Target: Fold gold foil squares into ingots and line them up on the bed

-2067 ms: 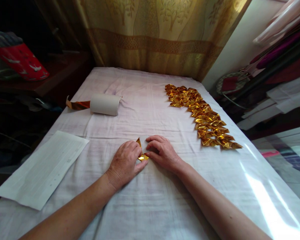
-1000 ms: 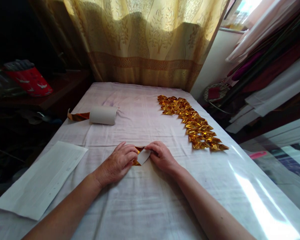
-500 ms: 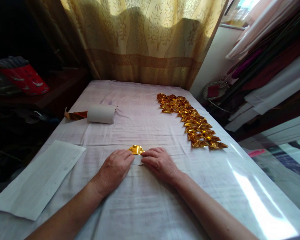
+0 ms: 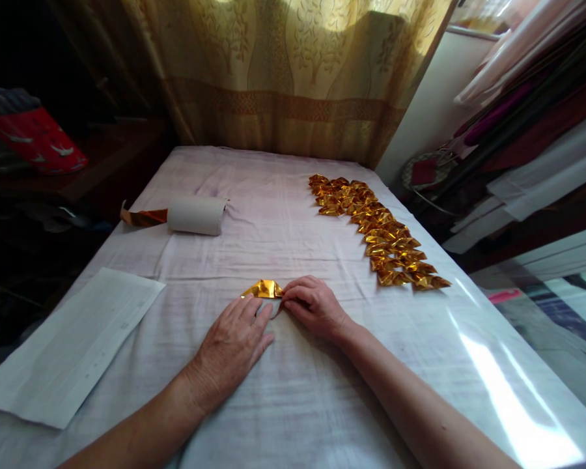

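Hands at a shiny gold foil piece (image 4: 264, 288) with a pale backing, lying midway on the white cloth-covered surface (image 4: 293, 397).
The right hand (image 4: 317, 306) pinches the piece's right end between thumb and fingertips; the left hand (image 4: 232, 342) lies palm down, fingers loosely spread and thumb apart, its fingertips at the near-left edge, probably to steady the thin foil, and partly hiding it. Folded gold foil shapes (image 4: 388, 236) stand in close rows at right, apparently set aside there; a grey-white paper roll (image 4: 195, 215) with a copper-coloured foil strip (image 4: 146, 218) and a white rectangular paper sheet (image 4: 73, 342) occupy the left.
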The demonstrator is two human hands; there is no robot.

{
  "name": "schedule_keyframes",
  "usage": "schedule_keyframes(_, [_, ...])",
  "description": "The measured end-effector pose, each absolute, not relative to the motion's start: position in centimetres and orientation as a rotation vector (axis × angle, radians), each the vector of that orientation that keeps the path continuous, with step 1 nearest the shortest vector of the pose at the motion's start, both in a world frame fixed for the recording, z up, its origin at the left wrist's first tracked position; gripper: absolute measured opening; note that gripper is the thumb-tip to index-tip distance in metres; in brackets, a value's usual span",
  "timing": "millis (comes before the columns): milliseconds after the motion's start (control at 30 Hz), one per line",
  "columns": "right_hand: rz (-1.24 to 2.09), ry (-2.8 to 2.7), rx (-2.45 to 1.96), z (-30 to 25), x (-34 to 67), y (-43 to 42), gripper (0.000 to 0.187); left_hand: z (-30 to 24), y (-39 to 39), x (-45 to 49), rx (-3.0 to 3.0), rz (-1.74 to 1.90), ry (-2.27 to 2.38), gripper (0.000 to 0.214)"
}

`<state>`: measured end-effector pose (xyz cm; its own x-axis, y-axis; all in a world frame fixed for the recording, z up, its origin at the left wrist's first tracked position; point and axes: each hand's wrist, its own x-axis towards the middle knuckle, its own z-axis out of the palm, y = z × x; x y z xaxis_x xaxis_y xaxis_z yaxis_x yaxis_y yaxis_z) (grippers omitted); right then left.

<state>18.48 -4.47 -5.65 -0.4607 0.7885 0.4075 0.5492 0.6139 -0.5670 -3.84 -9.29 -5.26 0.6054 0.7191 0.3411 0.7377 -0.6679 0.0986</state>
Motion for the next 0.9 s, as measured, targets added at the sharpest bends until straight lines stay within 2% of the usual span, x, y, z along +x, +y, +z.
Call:
schedule_keyframes(133, [0.499, -2.154, -1.147, -5.5, 18.1, -4.7, 0.010, -5.3, -9.4, -4.0, -2.745, -0.606, -1.217, 0.046])
schedule_keyframes(767, [0.441, -2.181, -1.267, -5.6, 17.4, -4.8, 0.005, -4.3, -9.3, -3.7, -2.753, -0.395, -1.241, 0.040])
schedule_keyframes(900, [0.436, -2.185, -1.311, -5.6, 17.2, -4.7, 0.009, -4.2, -9.3, -3.6, -2.751, -0.383, -1.253, 0.041])
